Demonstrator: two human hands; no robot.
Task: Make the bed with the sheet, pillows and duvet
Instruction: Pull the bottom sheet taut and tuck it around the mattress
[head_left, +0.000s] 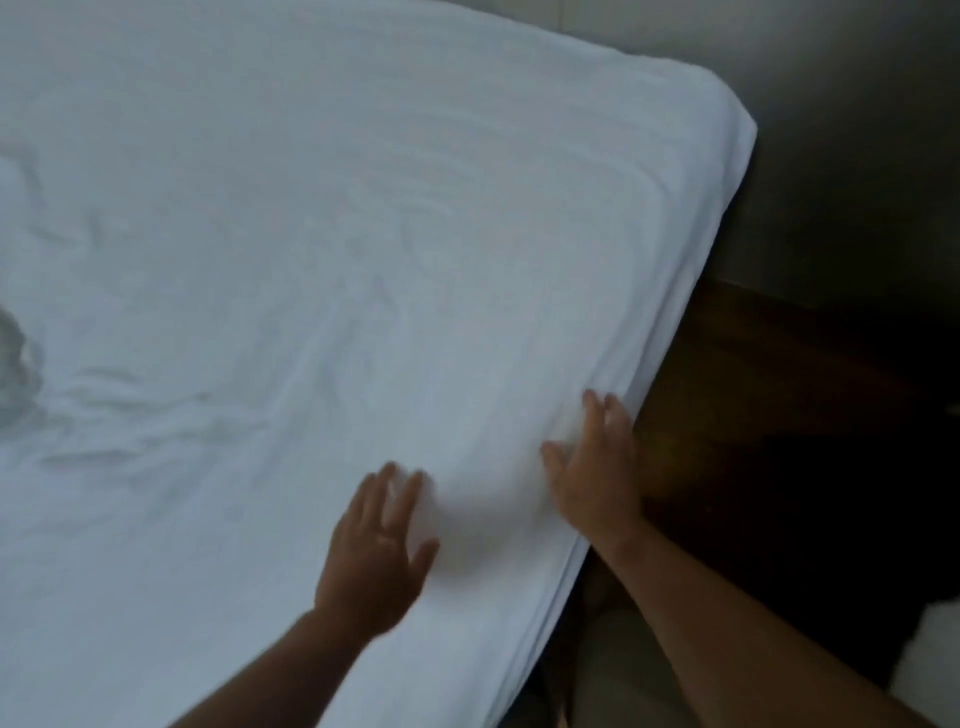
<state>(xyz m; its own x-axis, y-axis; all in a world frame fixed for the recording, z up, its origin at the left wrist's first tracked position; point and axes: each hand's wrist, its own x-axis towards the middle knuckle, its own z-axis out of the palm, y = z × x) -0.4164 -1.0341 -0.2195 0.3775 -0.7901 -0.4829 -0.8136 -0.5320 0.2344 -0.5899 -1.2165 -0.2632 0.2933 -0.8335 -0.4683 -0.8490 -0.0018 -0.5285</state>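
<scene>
**Both hands flat on the sheet (337, 234) at the bed's (693, 280) right edge**

I see the white sheet spread over the bed, drawn round its far right corner and down the right side. The left hand (376, 556) lies palm-down on it, fingers straight and apart, a little in from the right edge. The right hand (595, 467) rests flat at that edge, fingers spread, gripping nothing. Both are blurred. Wrinkles (104, 405) gather toward the left. Dark wooden furniture (779, 389) stands just beside the bed.
</scene>
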